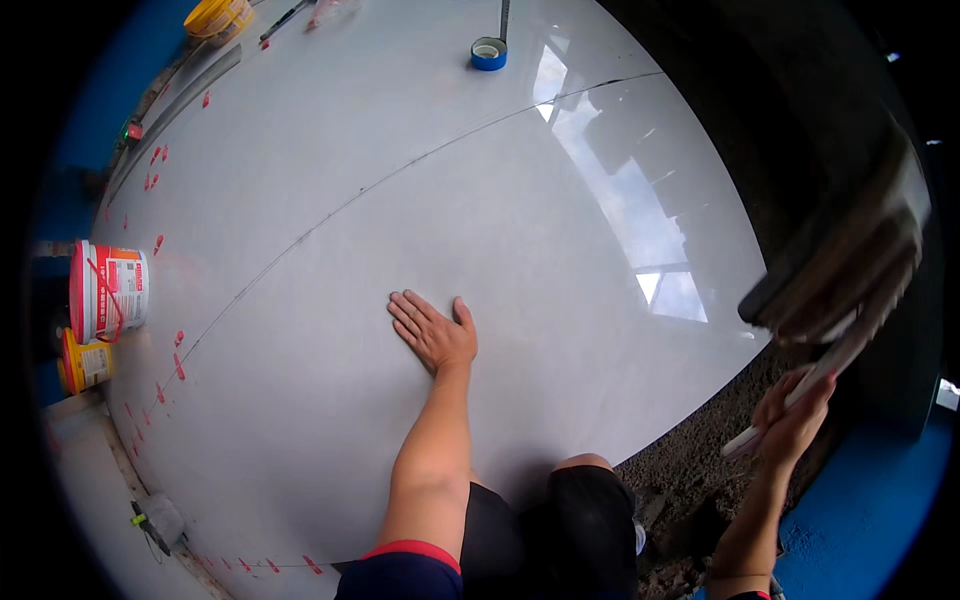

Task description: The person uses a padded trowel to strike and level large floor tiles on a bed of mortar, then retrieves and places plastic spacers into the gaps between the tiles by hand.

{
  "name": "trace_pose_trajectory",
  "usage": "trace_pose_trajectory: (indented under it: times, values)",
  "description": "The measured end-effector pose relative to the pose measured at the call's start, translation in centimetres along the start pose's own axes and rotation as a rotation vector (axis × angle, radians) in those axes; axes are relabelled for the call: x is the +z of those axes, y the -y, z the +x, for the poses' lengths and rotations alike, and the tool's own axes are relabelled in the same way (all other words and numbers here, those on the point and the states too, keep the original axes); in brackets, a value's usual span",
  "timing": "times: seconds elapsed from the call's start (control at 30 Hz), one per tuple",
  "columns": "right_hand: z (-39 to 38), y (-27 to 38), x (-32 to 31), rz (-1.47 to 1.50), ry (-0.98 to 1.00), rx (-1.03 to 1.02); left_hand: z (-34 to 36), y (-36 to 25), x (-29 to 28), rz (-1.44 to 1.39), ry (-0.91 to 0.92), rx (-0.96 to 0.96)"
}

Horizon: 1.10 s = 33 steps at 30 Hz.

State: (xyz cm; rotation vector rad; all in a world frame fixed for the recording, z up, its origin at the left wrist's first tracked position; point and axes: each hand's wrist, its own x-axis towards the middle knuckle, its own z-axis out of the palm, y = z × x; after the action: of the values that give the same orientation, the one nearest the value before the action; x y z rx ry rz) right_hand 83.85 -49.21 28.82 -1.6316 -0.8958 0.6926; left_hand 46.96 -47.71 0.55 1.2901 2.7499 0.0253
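My left hand (433,335) lies flat on a large, glossy pale grey tile (380,400), fingers spread, holding nothing. Off the tile's right edge, my right hand (792,415) is closed round the pale handle of a broad-headed tool (850,265). The tool is raised, and motion smears its brownish-grey head, so I cannot tell its exact kind. Below it lies rough dark mortar (690,480) beside the tile. My knees, in black shorts, are at the tile's near edge.
A blue tape roll (488,54) sits at the far side. Red tile-levelling wedges (180,367) line the left joints. At left stand a white-and-red bucket (112,292) and a yellow tub (86,362); another yellow bucket (216,20) is far left. A dark joint line crosses the tiles.
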Motion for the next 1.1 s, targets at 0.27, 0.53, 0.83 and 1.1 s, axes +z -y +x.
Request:
trace_pose_trajectory:
  times: [0.27,0.53,0.83,1.1]
  values:
    - [6.1,-10.4,19.7,-0.625,0.565,0.476,-0.2,-0.1,-1.0,-0.008,0.039,-0.02]
    - [2.3,0.3,5.5,-0.126,0.245,0.05,0.2,-0.2,-0.7,0.003,0.034,0.001]
    - [8.1,-6.2,22.9,-0.493,0.73,0.384,0.3,0.2,-0.4,-0.025,0.011,0.019]
    - [-0.4,-0.9,14.2,-0.284,0.37,-0.154,0.5,0.3,-1.0,-0.025,0.038,0.011]
